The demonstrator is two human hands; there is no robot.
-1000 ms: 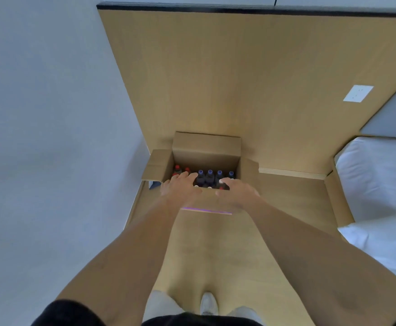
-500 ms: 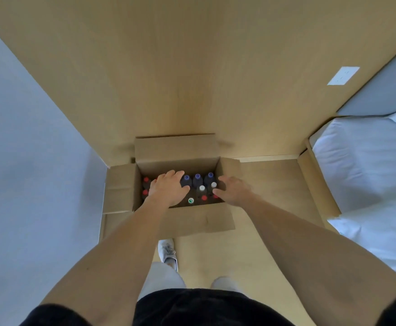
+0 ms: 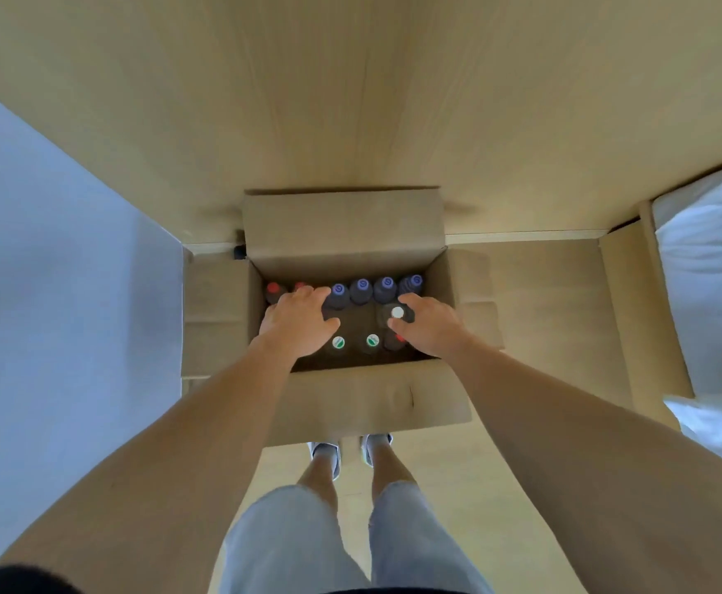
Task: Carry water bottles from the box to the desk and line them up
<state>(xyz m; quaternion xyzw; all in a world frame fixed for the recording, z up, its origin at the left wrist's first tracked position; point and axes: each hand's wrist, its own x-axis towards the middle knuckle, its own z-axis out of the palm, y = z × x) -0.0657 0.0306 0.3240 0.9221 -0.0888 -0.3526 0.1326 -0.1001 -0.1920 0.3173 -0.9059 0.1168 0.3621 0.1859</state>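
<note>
Brown box [image 3: 342, 225]; purple, red, green, white caps [image 3: 362, 285].

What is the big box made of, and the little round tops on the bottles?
The box looks like brown cardboard: matte, with folded flaps and a crease. The bottle caps, such as the white one and a purple one, look like smooth coloured plastic, though they are too small to be sure.

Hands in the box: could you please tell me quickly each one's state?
Left hand: curled over bottle tops; grip cannot be told.
Right hand: pinches the white-capped bottle.

Open cardboard box [image 3: 342, 225] of capped bottles [image 3: 361, 289] on wood floor, left hand [image 3: 297, 323] and right hand [image 3: 430, 325] reaching inside
</note>
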